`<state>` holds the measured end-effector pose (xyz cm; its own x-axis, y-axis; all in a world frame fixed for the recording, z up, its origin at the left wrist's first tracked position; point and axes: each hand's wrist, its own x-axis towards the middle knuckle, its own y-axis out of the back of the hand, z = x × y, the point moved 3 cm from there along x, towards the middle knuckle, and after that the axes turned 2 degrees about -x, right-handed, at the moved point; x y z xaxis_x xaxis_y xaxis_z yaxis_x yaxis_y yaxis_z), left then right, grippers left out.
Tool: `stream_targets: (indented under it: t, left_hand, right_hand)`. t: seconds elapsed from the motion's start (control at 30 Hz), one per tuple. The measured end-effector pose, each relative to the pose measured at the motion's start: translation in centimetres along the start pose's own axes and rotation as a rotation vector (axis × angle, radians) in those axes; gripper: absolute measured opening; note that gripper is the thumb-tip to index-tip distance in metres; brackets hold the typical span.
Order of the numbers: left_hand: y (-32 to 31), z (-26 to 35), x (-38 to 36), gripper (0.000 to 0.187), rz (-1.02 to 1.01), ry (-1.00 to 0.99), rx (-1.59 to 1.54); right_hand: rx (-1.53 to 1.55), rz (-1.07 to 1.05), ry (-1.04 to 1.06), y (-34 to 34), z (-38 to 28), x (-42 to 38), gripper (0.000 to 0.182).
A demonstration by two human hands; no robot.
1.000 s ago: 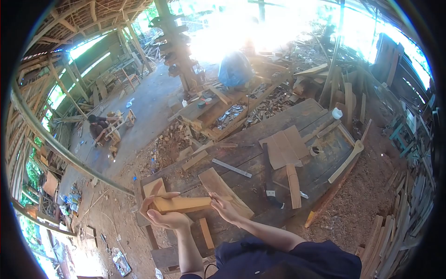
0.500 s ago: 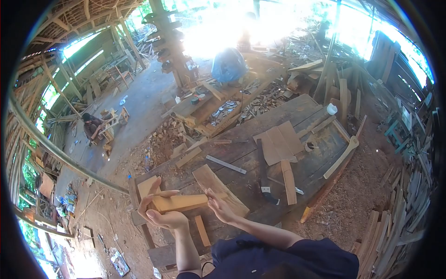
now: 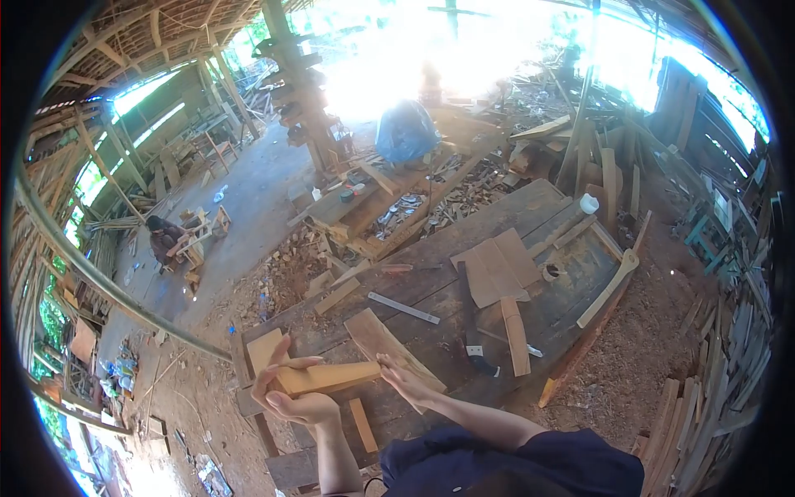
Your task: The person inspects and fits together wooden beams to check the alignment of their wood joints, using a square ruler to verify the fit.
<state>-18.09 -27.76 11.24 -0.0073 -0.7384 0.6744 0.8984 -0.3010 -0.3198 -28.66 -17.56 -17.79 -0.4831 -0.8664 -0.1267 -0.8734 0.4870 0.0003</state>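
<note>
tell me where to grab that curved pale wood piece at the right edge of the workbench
Take the curved pale wood piece at its straight middle, coming from above with the grip across its narrow width. It lies flat along the workbench edge; its forked top end is wider and awkward, and the middle looks clear of other boards, so it should likely lift balanced.

The wedge-shaped block [image 3: 327, 377] is pale, bare wood with a smooth, matt sawn face. The tabletop [image 3: 447, 273] is dark, weathered wooden planking, rough and dull. The ruler [image 3: 404, 308] on it looks like grey metal. Loose boards [image 3: 494, 267] nearby are unfinished light wood.
</note>
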Motion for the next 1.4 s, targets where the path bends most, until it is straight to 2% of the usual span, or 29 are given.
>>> stream_targets:
  t: [0.13, 0.17, 0.23, 0.27, 0.43, 0.47, 0.53, 0.57, 0.63, 0.73, 0.8, 0.87, 0.9, 0.93, 1.03, 1.1, 1.23, 1.33, 1.4]
  left_hand:
    - [-0.1, 0.1, 0.5, 0.043, 0.084, 0.038, 0.033]
    - [0.2, -0.2, 0.7, 0.044, 0.1, 0.026, 0.026]
    - [1.0, -0.8, 1.0, 0.044, 0.117, 0.013, 0.024]
    - [1.7, -1.3, 1.2, 0.044, 0.144, 0.037, 0.028]
    - [2.6, -1.6, 2.1, 0.045, 0.213, 0.085, 0.099]
    - [2.9, -2.0, 2.1, 0.046, 0.221, 0.081, 0.095]
    - [3.0, -2.3, 2.6, 0.048, 0.233, 0.076, 0.092]
    - [3.0, -2.2, 2.8, 0.048, 0.253, 0.086, 0.093]
    - [3.3, -2.3, 2.8, 0.049, 0.271, 0.111, 0.107]
    - [3.6, -2.6, 3.2, 0.049, 0.263, 0.101, 0.109]
    - [4.1, -2.8, 3.1, 0.048, 0.273, 0.151, 0.068]
    - [4.9, -3.3, 3.3, 0.049, 0.323, 0.184, 0.106]
    - [5.1, -3.4, 3.6, 0.05, 0.323, 0.161, 0.154]
    - [5.3, -3.5, 4.0, 0.05, 0.314, 0.135, 0.201]
    - [6.9, -4.6, 4.8, 0.051, 0.306, 0.155, 0.22]
    - [6.6, -4.7, 5.3, 0.051, 0.244, 0.11, 0.182]
    - [7.4, -4.8, 5.2, 0.054, 0.292, 0.116, 0.163]
    - [8.2, -4.9, 5.1, 0.055, 0.257, 0.107, 0.173]
    - [8.1, -4.5, 4.8, 0.056, 0.243, 0.107, 0.18]
  right_hand:
    - [-0.061, 0.003, -0.111, 0.9, 3.8, 2.0, 0.082]
    - [-0.056, 0.0, -0.101, 0.7, 1.7, 1.8, 0.082]
    - [-0.085, -0.077, 0.051, 0.1, -2.0, -0.2, 0.081]
    - [-0.084, -0.079, 0.049, 0.0, -1.3, 0.1, 0.081]
    - [-0.021, -0.005, -0.114, 0.3, 1.8, 1.7, 0.076]
    - [-0.016, -0.009, -0.108, -0.3, 1.3, 1.6, 0.076]
    - [-0.011, -0.067, 0.067, -1.2, 0.1, 0.9, 0.076]
    - [-0.011, -0.07, 0.062, -1.0, 0.0, 0.9, 0.076]
    - [-0.032, -0.01, -0.083, -0.1, 0.5, 1.1, 0.076]
    - [-0.127, -0.032, -0.162, 0.3, 1.1, 2.3, 0.07]
    - [0.024, -0.081, 0.068, -1.0, -0.4, 1.8, 0.063]
    - [0.246, -0.074, 0.112, -1.7, 1.6, 1.8, 0.062]
    - [0.348, -0.078, 0.047, -1.7, 2.2, 2.3, 0.062]
    - [0.113, -0.074, 0.066, -1.6, 0.1, 1.7, 0.063]
    - [0.285, -0.096, 0.014, -3.5, 0.2, 1.6, 0.065]
    - [-0.178, -0.065, 0.204, -3.0, -2.0, 1.4, 0.072]
    - [-0.192, 0.024, 0.015, -2.2, 1.8, 1.9, 0.08]
    - [-0.296, 0.086, -0.113, -1.4, 8.0, 4.5, 0.081]
    - [-0.256, 0.057, -0.092, -1.6, 3.5, 3.2, 0.082]
